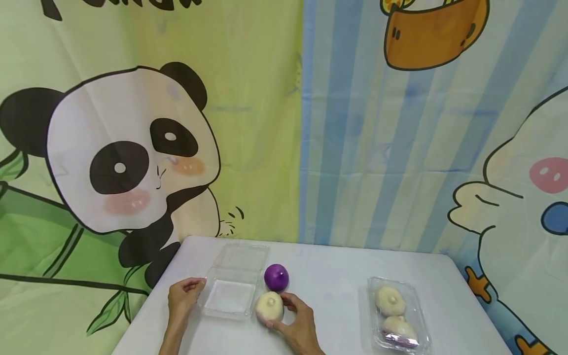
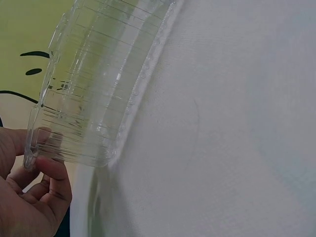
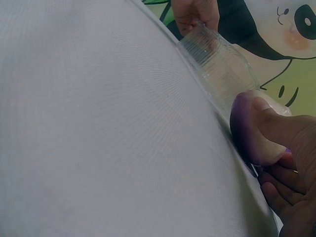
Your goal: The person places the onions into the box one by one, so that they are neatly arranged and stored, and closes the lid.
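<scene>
An open clear plastic clamshell box lies on the table with its lid folded back. My left hand pinches the box's left edge between thumb and fingers, plainly seen in the left wrist view. To the right of the box, my right hand grips a round turnip, cream on top with a purple underside. In the right wrist view the thumb lies across the turnip. Just behind it sits a round purple thing, perhaps another turnip turned over.
On the right of the white table stands a closed clear box holding two cream-and-purple turnips. Behind the table's far edge hangs a printed curtain with a panda and blue stripes.
</scene>
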{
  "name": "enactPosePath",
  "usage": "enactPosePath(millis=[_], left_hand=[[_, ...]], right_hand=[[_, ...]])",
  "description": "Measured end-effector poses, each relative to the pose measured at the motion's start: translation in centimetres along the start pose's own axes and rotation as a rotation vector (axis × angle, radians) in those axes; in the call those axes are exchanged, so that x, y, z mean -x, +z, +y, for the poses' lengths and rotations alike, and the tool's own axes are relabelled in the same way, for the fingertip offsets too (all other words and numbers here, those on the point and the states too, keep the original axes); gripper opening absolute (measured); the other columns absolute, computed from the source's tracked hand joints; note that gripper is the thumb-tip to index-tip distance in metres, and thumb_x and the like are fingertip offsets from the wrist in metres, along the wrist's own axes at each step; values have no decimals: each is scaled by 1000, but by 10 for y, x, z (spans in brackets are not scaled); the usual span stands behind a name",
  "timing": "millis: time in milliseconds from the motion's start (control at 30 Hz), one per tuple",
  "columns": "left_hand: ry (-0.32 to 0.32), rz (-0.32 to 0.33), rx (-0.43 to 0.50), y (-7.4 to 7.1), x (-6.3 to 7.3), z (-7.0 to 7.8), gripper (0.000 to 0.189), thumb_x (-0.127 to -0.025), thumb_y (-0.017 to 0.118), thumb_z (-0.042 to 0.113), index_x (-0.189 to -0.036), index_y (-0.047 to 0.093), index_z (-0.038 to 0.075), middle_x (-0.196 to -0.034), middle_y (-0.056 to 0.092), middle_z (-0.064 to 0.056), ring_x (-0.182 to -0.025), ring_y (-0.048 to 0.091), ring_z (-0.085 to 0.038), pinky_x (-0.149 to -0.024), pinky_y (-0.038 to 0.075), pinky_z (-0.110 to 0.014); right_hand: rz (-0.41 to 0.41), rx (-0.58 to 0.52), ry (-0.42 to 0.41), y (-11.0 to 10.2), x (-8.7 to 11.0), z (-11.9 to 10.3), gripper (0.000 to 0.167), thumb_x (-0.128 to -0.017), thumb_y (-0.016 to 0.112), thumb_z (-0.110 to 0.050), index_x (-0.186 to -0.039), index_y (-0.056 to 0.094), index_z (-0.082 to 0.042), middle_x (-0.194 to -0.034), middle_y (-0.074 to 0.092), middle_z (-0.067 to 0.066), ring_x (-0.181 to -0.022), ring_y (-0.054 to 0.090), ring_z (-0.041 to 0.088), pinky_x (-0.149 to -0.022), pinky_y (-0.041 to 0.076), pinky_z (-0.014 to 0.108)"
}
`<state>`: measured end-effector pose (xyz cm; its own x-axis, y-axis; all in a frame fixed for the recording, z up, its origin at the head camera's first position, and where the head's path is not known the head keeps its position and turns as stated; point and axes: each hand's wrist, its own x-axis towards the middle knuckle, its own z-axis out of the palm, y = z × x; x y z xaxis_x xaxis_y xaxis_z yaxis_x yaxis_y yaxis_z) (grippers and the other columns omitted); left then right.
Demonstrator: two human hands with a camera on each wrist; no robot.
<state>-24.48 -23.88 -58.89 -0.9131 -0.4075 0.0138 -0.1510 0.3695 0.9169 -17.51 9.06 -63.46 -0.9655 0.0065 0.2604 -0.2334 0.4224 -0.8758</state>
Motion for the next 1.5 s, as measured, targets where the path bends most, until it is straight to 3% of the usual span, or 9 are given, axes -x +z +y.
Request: enactPosePath(millis=[700,967,1500], left_hand=[[4,15,-7,1,0,1,25,-97,79,16,-111,81,-5,-81,76,3,-71,61,-7,-61,48,-23],[-22,31,-27,2,0,-2,23,-96,80,16,-109,81,-4,-79,74,3,-70,60,-9,-59,48,-24],[-1,7,0,-1,0,-1,25,-97,80,16,-111,81,-5,-82,77,3,-70,61,-5,-59,49,-22]], right_hand=[[10,31,4,1,-2,-1,82,-72,100,-51,-137,70,-12,-132,77,-3,-115,72,13,-105,59,36],[14,-6,18,1,1,-3,78,-71,101,-47,-135,71,-12,-129,78,-2,-111,71,9,-102,60,34],[36,-23,40,0,0,-2,77,-66,103,-46,-132,74,-17,-127,79,-6,-110,72,8,-103,59,33]])
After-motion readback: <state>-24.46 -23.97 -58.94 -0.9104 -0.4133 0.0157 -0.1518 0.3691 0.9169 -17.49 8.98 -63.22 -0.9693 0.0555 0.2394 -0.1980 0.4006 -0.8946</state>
